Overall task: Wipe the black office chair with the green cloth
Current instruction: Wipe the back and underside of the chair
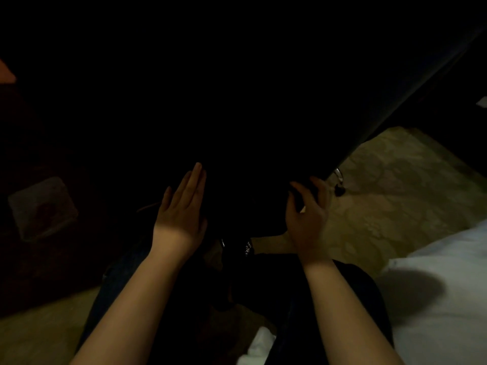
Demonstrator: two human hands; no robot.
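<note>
Faintly, far left: a pale, clear-looking square container (42,206) lay on dark floor; its contents were unreadable.
Left hand (181,206): flat, fingers straight and together, holding nothing, laid against or just over the black mass; contact could not be confirmed.
Black office chair (237,114): filled the upper middle as one dark mass, ahead of both hands. Its only readable edge ran slantwise from the top right down toward the right hand.
Right hand (307,217): grip half closed, thumb and fingers curled round a dark edge (303,196) at the mass's lower right corner.
Green cloth: no green showed anywhere. Whether the dark edge was cloth or chair rim could not be told.
Relation that mattered: the chair's surface lay forward and up from both hands. The left hand was nearer its middle and the right nearer its corner, so a wipe would probably travel upward along that slant.
Right side: a small metal part (338,177) sat just beside the right fingers, with patterned carpet (395,185) and then white bedding (448,285) beyond.
Hidden: seat, back, arms and base were lost in the darkness.
</note>
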